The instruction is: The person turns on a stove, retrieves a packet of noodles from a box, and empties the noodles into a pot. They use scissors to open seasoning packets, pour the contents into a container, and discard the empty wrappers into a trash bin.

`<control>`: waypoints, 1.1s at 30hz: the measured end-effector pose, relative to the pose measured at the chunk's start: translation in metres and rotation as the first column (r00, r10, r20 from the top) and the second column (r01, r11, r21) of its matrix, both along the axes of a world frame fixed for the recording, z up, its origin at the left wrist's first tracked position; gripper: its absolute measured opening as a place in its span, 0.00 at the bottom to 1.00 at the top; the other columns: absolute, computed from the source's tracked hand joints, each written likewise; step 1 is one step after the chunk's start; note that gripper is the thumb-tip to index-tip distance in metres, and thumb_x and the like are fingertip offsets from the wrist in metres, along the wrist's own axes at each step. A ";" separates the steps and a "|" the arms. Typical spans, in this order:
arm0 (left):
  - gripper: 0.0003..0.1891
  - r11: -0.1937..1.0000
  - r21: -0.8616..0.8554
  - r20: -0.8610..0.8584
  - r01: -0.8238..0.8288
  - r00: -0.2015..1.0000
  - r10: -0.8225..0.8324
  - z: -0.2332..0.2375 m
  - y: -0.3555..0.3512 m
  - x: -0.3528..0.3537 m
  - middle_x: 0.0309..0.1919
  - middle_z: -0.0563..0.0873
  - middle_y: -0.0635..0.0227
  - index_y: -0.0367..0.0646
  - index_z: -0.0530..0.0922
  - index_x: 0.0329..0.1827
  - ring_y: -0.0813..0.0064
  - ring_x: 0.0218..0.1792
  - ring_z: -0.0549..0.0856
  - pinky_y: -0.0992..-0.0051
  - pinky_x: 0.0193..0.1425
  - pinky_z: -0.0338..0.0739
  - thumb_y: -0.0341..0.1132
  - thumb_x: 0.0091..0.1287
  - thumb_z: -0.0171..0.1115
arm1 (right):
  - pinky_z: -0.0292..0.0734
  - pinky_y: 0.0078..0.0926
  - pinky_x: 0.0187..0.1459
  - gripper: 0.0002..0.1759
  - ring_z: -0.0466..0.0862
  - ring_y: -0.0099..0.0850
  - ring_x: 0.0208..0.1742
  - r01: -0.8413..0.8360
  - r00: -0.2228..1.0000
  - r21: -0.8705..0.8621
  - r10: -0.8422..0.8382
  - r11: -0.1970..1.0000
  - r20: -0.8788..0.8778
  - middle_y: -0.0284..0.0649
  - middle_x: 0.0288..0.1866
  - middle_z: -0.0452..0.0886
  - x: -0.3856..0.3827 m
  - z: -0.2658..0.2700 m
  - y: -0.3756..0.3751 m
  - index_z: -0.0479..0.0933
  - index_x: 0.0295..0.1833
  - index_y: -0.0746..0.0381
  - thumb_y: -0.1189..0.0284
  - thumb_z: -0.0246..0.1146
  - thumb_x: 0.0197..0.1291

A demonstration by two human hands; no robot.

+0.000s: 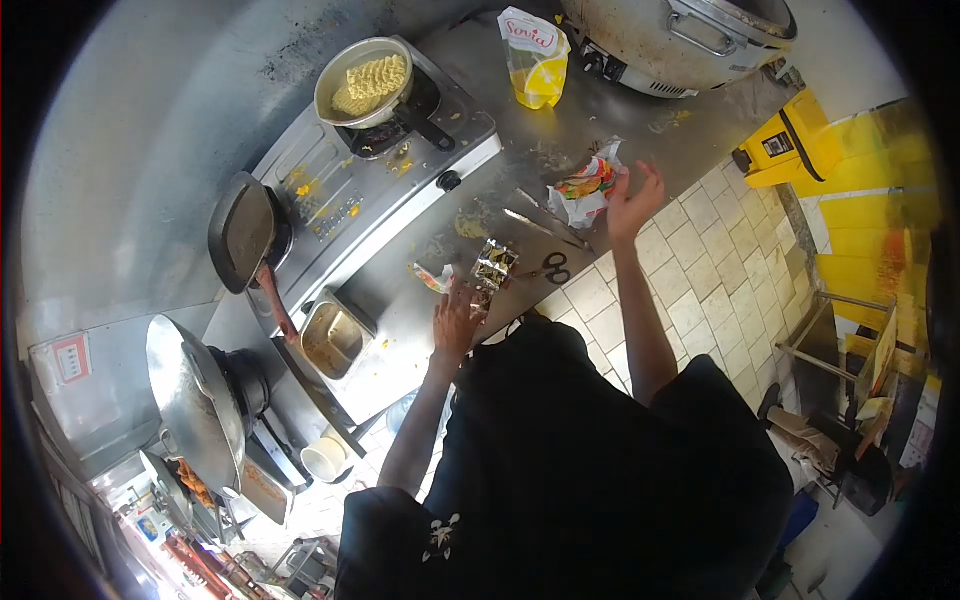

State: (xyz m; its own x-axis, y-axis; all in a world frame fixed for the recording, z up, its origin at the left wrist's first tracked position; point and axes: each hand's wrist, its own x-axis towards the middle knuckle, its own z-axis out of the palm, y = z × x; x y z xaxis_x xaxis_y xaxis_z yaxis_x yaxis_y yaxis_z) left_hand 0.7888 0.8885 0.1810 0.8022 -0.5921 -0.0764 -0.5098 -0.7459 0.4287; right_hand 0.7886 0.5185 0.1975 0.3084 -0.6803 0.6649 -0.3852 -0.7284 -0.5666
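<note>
My left hand (457, 322) is at the counter's front edge, its bent fingers on the lower end of shiny foil seasoning sachets (495, 264). A small torn piece of printed wrapper (433, 278) lies just beyond it. My right hand (634, 203) is raised with its fingers apart, right beside a crumpled red and white instant noodle wrapper (588, 186); its thumb side meets the wrapper's edge. Between my hands lie scissors (553, 269) with black handles and a pair of metal tongs (545, 226). A pot (325, 100) on the stove holds a block of dry noodles (372, 84).
A pouch of yellow oil (536, 60) and a large metal cooker (680, 50) stand at the back. Left are a dark pan (240, 235), a metal tray (333, 340) and a wok (190, 390). Another person's legs (805, 440) show at the right.
</note>
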 end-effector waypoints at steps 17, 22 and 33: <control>0.07 0.402 -0.469 -0.816 -0.786 0.560 0.143 0.022 0.045 0.003 0.40 0.85 0.69 0.41 0.76 0.41 0.78 0.38 0.83 0.73 0.44 0.77 0.31 0.67 0.66 | 0.73 0.43 0.46 0.12 0.77 0.44 0.37 -0.628 0.591 0.450 0.765 0.635 -0.255 0.38 0.33 0.78 0.005 -0.055 0.173 0.78 0.35 0.57 0.72 0.72 0.44; 0.07 0.241 -0.418 -0.908 -0.876 0.409 -0.087 0.036 0.059 -0.003 0.42 0.85 0.69 0.44 0.77 0.47 0.77 0.43 0.84 0.73 0.50 0.77 0.34 0.69 0.63 | 0.78 0.17 0.24 0.17 0.82 0.18 0.40 -0.534 0.642 0.845 0.633 -0.036 0.432 0.31 0.37 0.79 -0.025 0.012 0.194 0.71 0.50 0.62 0.69 0.69 0.61; 0.15 0.122 -0.495 -0.810 -0.860 0.406 -0.423 0.078 0.056 -0.012 0.47 0.83 0.65 0.38 0.73 0.60 0.73 0.46 0.83 0.69 0.51 0.80 0.32 0.74 0.55 | 0.79 0.18 0.37 0.22 0.82 0.20 0.42 -0.632 0.622 0.771 0.541 -0.081 0.566 0.33 0.45 0.81 -0.081 0.081 0.255 0.71 0.56 0.62 0.77 0.69 0.58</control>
State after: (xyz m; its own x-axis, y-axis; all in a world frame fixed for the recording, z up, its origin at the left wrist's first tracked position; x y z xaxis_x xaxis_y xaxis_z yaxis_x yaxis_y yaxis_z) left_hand 0.7767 0.9444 0.2593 0.8118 -0.4799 -0.3327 0.5666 0.5094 0.6476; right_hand 0.7079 0.7734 0.2782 0.9295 -0.3342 -0.1562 -0.0420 0.3247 -0.9449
